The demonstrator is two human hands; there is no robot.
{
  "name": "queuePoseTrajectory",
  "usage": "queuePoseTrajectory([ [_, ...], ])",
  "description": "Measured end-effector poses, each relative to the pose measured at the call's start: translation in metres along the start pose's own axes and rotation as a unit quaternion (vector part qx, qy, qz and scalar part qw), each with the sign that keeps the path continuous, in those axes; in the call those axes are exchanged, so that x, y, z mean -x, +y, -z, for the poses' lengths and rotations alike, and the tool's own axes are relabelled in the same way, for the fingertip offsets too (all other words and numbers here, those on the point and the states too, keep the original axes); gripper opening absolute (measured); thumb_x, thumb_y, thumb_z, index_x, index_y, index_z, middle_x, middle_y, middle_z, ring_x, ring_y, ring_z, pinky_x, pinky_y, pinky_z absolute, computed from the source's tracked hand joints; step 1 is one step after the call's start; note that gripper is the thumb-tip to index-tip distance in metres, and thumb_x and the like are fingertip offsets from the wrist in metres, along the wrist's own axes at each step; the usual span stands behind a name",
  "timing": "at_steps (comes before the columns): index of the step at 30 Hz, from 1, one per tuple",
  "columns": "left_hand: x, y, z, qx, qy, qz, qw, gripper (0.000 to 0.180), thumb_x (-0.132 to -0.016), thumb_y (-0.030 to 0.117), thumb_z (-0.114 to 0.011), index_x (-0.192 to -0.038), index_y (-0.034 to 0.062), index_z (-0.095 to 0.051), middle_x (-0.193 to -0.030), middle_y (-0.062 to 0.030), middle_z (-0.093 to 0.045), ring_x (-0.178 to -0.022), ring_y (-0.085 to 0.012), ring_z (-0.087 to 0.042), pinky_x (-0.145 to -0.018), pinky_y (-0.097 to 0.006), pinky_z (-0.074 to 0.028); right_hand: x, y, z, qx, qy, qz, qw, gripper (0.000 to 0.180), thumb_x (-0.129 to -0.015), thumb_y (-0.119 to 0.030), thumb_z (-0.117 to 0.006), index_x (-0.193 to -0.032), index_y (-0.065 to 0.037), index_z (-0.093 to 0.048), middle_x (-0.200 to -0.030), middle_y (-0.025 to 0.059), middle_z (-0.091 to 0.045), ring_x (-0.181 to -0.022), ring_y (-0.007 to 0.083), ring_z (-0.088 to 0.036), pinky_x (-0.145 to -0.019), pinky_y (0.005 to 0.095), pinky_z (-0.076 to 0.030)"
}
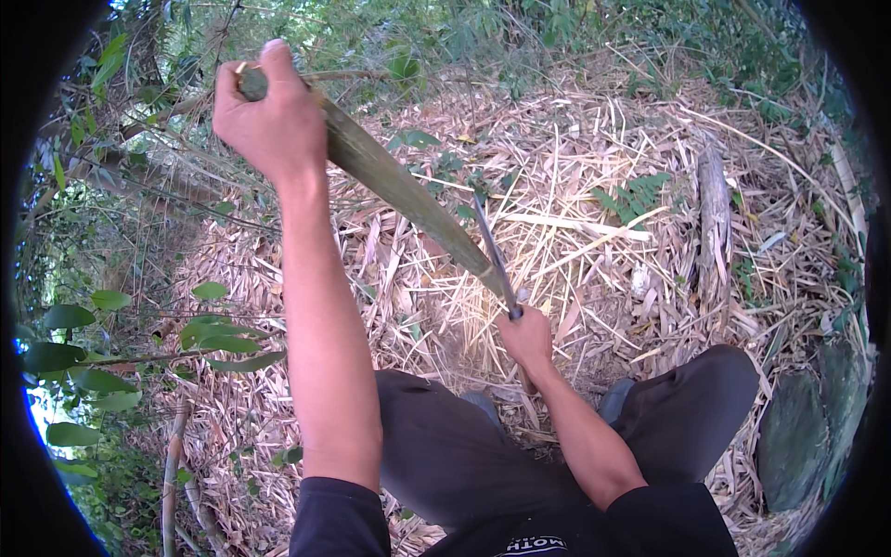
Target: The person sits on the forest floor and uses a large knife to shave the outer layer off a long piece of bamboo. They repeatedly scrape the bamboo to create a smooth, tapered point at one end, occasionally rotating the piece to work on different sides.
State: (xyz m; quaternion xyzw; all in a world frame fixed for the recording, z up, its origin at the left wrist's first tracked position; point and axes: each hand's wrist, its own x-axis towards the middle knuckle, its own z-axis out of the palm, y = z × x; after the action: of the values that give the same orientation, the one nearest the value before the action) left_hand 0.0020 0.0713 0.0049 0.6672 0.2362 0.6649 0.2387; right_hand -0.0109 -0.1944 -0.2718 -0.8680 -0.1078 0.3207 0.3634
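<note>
My left hand [274, 121] is raised at the upper left, its fingers wrapped round one end of a long green-brown stalk [404, 190] that looks like bamboo. From there the stalk slants down to the right and narrows toward its lower end. That end meets or overlaps the blade of a long knife [492, 243] close to its handle; whether they touch I cannot tell. My right hand [527, 336] is closed on the knife handle, between my knees, with the blade pointing up and away. Most of the handle is hidden by my fingers.
Pale split strips and shavings [566, 232] lie over dry leaf litter. A weathered log [713, 204] lies at the right, with a dark flat stone [792, 441] nearer me. Leafy twigs [213, 334] reach in from the left. My bent legs [445, 446] flank the right hand.
</note>
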Motion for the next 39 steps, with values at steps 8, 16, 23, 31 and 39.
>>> queuePoseTrajectory([
  [8,0.022,0.032,-0.005,0.101,-0.004,-0.017,0.995,0.035,-0.094,0.025,-0.062,-0.066,0.0051,-0.051,-0.053,0.0022,-0.049,-0.049,-0.0051,-0.044,-0.045,-0.024,-0.031,0.066,-0.181,0.112,-0.145,-0.012,0.231,0.962,0.021,-0.076,-0.017,-0.063,-0.077,0.004,-0.06,-0.056,0.0141,-0.056,-0.049,0.0257,-0.057,-0.053,0.0394,-0.046],
  [16,0.029,0.036,0.012,0.148,0.008,-0.048,0.988,0.034,-0.094,0.021,-0.06,-0.065,0.0085,-0.049,-0.055,0.0055,-0.044,-0.05,-0.0032,-0.038,-0.046,-0.023,-0.025,0.016,-0.072,0.069,0.008,-0.066,0.075,0.995,0.029,-0.077,-0.023,-0.065,-0.083,0.005,-0.062,-0.062,0.016,-0.061,-0.056,0.025,-0.062,-0.056,0.0403,-0.047],
  [23,0.025,0.017,0.035,0.133,0.012,-0.044,0.99,0.032,-0.093,0.016,-0.061,-0.064,0.0065,-0.051,-0.057,0.0046,-0.043,-0.052,-0.0036,-0.036,-0.049,-0.023,-0.025,0.066,-0.15,0.082,-0.079,-0.083,0.178,0.977,0.024,-0.077,-0.018,-0.065,-0.081,0.005,-0.062,-0.061,0.0138,-0.06,-0.053,0.0202,-0.06,-0.053,0.0371,-0.047],
  [31,0.025,0.026,0.01,0.145,0.007,-0.036,0.989,0.035,-0.095,0.018,-0.06,-0.064,0.0068,-0.046,-0.054,0.0064,-0.041,-0.052,-0.0028,-0.034,-0.048,-0.023,-0.023,-0.009,0.018,0.017,0.105,-0.041,-0.025,0.993,0.033,-0.076,-0.028,-0.067,-0.08,0.004,-0.067,-0.067,0.0178,-0.066,-0.064,0.032,-0.066,-0.063,0.044,-0.05],
  [39,0.025,0.014,0.008,0.046,0.044,-0.065,0.996,0.035,-0.095,0.025,-0.061,-0.067,0.0061,-0.05,-0.058,0.0045,-0.043,-0.054,-0.0045,-0.038,-0.05,-0.024,-0.029,0.048,-0.136,0.071,-0.126,-0.046,0.189,0.973,0.022,-0.078,-0.019,-0.064,-0.078,0.002,-0.06,-0.054,0.0068,-0.052,-0.048,0.0143,-0.049,-0.049,0.0344,-0.042],
])
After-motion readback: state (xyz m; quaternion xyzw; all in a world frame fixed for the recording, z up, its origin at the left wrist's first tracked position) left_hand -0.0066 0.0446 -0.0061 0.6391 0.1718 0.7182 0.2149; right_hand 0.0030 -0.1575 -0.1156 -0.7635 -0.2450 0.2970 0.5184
